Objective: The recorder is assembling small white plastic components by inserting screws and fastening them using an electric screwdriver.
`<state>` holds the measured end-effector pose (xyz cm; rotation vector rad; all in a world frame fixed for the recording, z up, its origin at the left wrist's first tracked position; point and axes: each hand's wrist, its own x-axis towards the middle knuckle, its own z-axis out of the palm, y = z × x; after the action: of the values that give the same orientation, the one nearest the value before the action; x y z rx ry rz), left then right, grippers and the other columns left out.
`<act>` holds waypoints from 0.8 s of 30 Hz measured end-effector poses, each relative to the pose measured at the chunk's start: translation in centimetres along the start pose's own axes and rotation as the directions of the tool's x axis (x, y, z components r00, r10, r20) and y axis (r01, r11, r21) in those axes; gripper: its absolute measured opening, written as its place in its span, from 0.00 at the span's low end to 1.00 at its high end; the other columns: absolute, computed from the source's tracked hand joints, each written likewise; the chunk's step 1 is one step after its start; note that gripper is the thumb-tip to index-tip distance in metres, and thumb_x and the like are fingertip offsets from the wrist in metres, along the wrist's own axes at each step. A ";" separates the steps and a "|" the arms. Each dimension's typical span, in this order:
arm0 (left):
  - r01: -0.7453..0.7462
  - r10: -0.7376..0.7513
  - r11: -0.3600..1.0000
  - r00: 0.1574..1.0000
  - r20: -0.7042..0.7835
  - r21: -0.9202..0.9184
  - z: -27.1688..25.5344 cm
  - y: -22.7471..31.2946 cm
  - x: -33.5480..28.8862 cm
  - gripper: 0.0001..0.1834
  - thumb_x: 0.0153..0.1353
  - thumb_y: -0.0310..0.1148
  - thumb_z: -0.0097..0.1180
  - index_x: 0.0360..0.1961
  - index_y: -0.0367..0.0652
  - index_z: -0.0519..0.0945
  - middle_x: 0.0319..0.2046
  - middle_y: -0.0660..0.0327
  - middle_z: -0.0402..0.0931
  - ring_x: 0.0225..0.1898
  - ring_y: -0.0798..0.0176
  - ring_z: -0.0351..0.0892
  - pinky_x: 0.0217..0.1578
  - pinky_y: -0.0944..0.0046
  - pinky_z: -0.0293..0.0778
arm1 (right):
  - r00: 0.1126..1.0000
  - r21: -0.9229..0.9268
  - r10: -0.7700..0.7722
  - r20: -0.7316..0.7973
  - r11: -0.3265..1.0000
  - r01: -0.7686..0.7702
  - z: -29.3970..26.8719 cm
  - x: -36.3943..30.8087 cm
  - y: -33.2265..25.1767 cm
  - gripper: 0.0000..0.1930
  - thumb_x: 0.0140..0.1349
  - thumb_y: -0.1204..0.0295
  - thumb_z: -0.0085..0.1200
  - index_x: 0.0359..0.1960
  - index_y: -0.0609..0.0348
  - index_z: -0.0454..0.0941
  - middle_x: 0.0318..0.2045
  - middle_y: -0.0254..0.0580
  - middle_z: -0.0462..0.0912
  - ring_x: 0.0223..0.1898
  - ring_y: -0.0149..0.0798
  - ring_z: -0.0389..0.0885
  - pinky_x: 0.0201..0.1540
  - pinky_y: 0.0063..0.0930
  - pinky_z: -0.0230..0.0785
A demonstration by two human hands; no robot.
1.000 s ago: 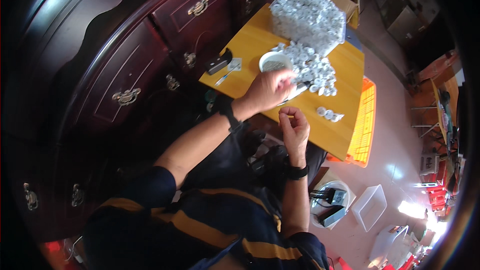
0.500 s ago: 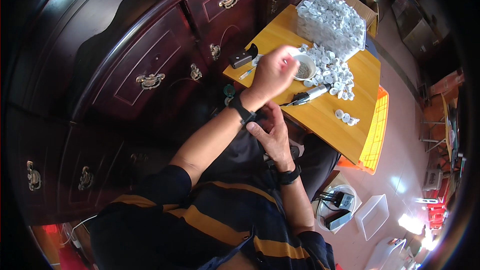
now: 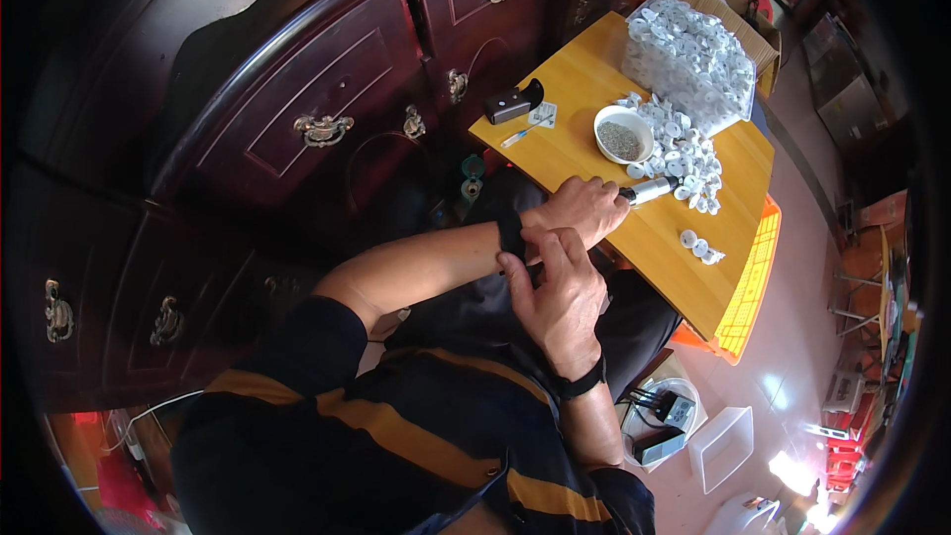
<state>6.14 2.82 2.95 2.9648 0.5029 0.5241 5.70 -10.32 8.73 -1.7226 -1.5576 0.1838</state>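
My left hand point(image 3: 586, 210) lies palm down at the near edge of the table, its fingers curled under and their tips hidden. Its knuckles lie against the dark end of a silver and black pen-shaped tool point(image 3: 651, 189). On my left wrist is a black wristband point(image 3: 509, 234). My right hand point(image 3: 560, 297) comes from below, thumb and fingers closed around that band. Beyond the tool stands a white bowl point(image 3: 624, 135) of small greyish pieces. A heap of small white round plastic parts point(image 3: 688, 154) spreads beside it.
A clear bin point(image 3: 688, 64) full of white parts stands at the table's far end. A black box point(image 3: 510, 106) and a thin blue-white tool point(image 3: 525, 132) lie at the left edge. Several white parts point(image 3: 701, 246) sit apart at right. An orange crate point(image 3: 750, 287) stands beside the table.
My left hand has come down from in front of the bowl to the table edge by the pen-shaped tool. My right hand stays at the left wrist. The view has shifted slightly.
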 end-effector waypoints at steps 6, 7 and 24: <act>-0.027 0.002 0.988 0.986 0.168 0.152 1.7 0.7 -0.7 0.10 0.60 0.33 0.54 0.40 0.40 0.78 0.38 0.55 0.77 0.41 0.56 0.83 0.35 0.55 0.80 | 0.987 -0.088 -0.145 -0.070 0.986 0.139 1.4 0.9 0.4 0.08 0.58 0.69 0.60 0.36 0.58 0.79 0.31 0.43 0.81 0.27 0.47 0.83 0.28 0.37 0.76; -0.056 0.033 0.992 0.981 0.194 0.115 1.7 0.7 -0.7 0.11 0.60 0.34 0.55 0.41 0.40 0.78 0.38 0.55 0.77 0.41 0.56 0.83 0.35 0.55 0.80 | 0.987 -0.087 -0.146 -0.067 0.986 0.140 1.5 1.0 0.5 0.08 0.58 0.69 0.60 0.36 0.58 0.79 0.31 0.43 0.81 0.27 0.47 0.83 0.28 0.37 0.76; 0.048 -0.046 0.994 0.999 0.020 -0.100 -1.5 0.8 0.6 0.09 0.59 0.35 0.56 0.33 0.41 0.80 0.29 0.55 0.79 0.35 0.53 0.81 0.31 0.51 0.75 | 0.975 0.266 -0.210 -0.079 0.938 0.224 0.4 -1.3 1.5 0.05 0.58 0.78 0.57 0.33 0.62 0.73 0.28 0.47 0.77 0.27 0.50 0.78 0.31 0.36 0.71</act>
<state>6.36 2.33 4.63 2.8522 0.5264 0.5030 6.33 -11.19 6.96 -1.3223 -1.5912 0.2311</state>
